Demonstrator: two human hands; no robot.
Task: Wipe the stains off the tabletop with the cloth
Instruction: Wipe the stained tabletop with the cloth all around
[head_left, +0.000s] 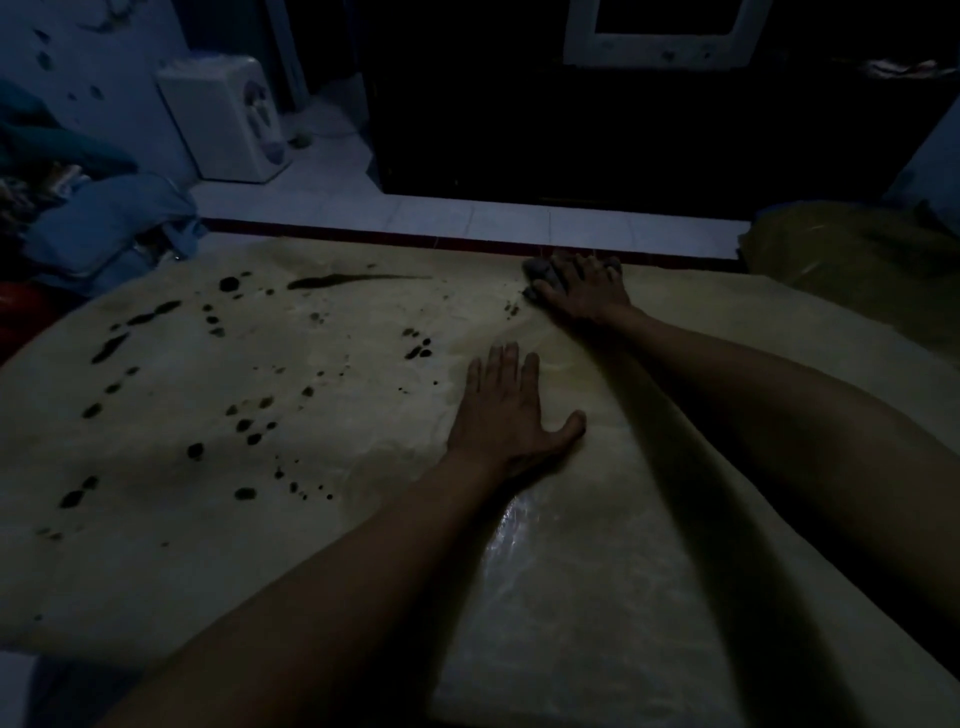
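The scene is dim. A pale yellowish tabletop (597, 597) fills the view, covered in a glossy sheet. Several dark stains (244, 415) dot its left and middle parts, with a long streak (332, 281) near the far edge. My right hand (584, 288) reaches to the far edge and presses a small grey cloth (540, 275) onto the surface; the cloth bulges out to the left of the fingers. My left hand (506, 410) lies flat, fingers straight, on the middle of the table, just right of the stains.
A white appliance (223, 119) stands on the tiled floor at back left. Blue fabric (114, 223) is heaped by the table's left corner. A dark cabinet (623, 130) rises behind the table. A yellowish bag (852, 254) sits at the far right.
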